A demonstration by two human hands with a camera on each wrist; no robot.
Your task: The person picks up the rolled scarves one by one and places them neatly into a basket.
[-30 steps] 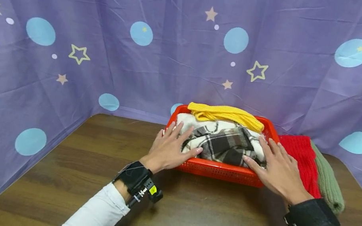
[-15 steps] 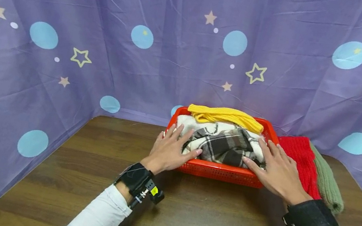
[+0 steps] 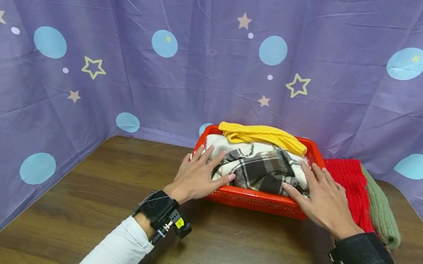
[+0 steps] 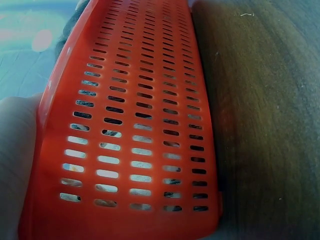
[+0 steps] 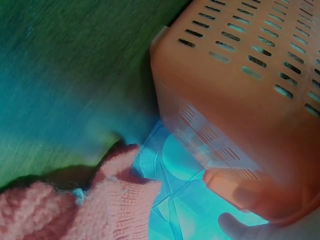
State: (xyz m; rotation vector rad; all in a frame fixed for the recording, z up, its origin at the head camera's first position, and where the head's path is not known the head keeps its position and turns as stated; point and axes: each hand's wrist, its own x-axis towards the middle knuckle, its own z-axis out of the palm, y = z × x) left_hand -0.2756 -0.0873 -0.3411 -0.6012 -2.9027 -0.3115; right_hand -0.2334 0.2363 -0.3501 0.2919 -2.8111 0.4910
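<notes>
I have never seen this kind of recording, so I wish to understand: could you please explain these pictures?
You see a person's bare left hand and right hand, fingers spread, at the near corners of a red basket. The wide picture is taken from the head; the two close ones, from each wrist, show the basket's slotted walls. A yellow knit and plaid cloth lie inside. The basket stands on a wooden table, with a red knit and green knit to its right. Neither hand visibly grips anything.
</notes>
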